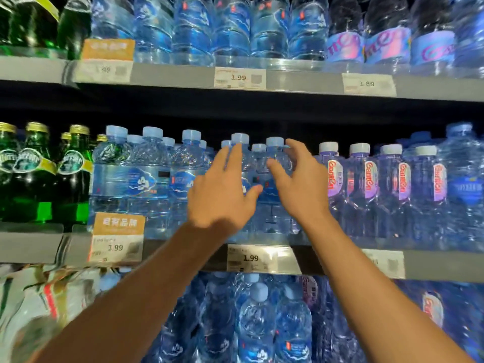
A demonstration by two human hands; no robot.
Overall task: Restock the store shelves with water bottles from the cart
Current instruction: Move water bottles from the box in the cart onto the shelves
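Head view, two water bottles (262, 179) upright on middle shelf (183, 254), left hand (222, 195) fingers spread against left bottle, right hand (298, 179) fingers relaxed, cupping right bottle's side, contact unclear.

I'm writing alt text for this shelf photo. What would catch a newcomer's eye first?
Two bare arms reach up the middle, left hand and right hand with fingers spread against the blue-capped water bottles on the middle shelf. Green glass bottles stand at far left, purple-labelled bottles at right, and 1.99 price tags line the shelf edge.
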